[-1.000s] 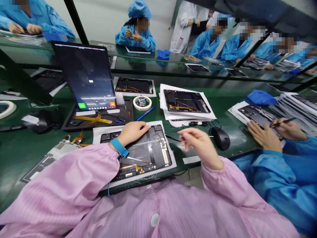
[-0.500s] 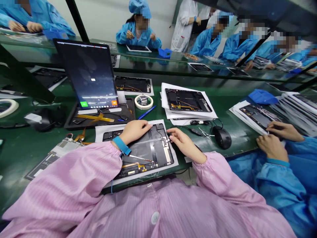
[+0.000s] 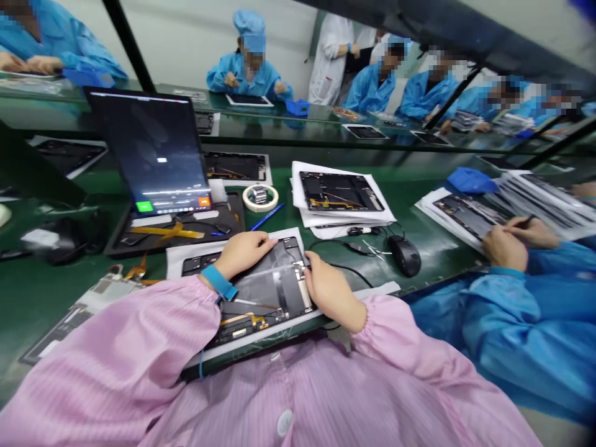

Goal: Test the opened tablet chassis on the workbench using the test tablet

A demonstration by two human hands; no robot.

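An opened tablet housing [image 3: 254, 288] lies on white paper in front of me, its dark inside, orange flex cables and small boards exposed. My left hand [image 3: 244, 253], with a blue wrist strap [image 3: 218, 282], lies palm down across its upper part, fingers extended and partly hidden. At the housing's right edge, my right hand [image 3: 330, 288] has its fingers curled together. A black cable [image 3: 351, 271] runs out from behind those fingers, which appear to pinch its end; the tip is hidden.
A lit tablet screen [image 3: 153, 155] stands on a black tray at left. Beyond are a tape roll [image 3: 261, 197], a blue pen [image 3: 267, 216] and another open housing [image 3: 342, 191] on papers. At right are a black mouse [image 3: 404, 254] and a co-worker's hands [image 3: 507, 245].
My right hand has closed in against the housing's right edge, its fingers more curled. The black cable now shows behind it. My left hand stays on the housing while the view shifts slightly.
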